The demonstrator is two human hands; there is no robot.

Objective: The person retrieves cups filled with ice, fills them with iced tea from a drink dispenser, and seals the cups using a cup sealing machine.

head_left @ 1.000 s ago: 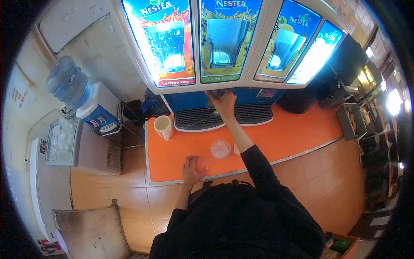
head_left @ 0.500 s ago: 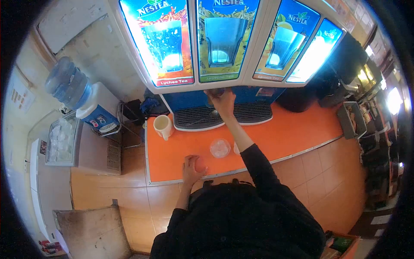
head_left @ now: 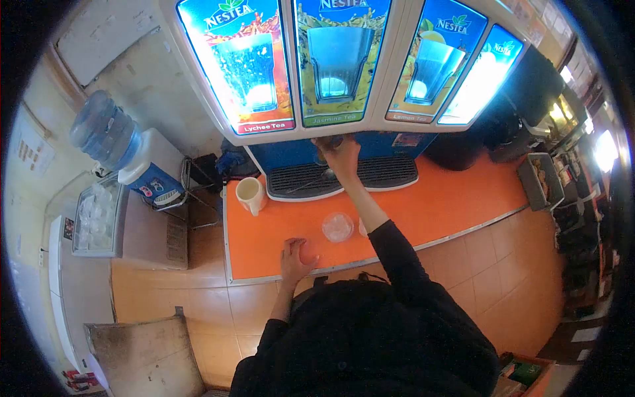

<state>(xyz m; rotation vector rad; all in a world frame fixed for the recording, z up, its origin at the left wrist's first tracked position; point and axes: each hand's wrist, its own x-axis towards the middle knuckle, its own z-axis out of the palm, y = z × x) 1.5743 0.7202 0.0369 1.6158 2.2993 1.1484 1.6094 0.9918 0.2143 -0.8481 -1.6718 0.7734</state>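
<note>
2 hands, well apart. Left hand curled round a clear cup at the bench's near edge. Right hand up under the Nestea dispenser, at a dark object (grip hidden, can't tell). I'd hold steady, drip tray directly beneath.

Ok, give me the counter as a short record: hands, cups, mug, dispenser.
Left hand: curled around a clear cup near the front edge
Right hand: under the dispenser, below the Jasmine Tea panel; grip unclear
Second cup: clear, holding what looks like ice
Cream mug: upright, left of the drip trays
Dispenser panels: lit
</note>
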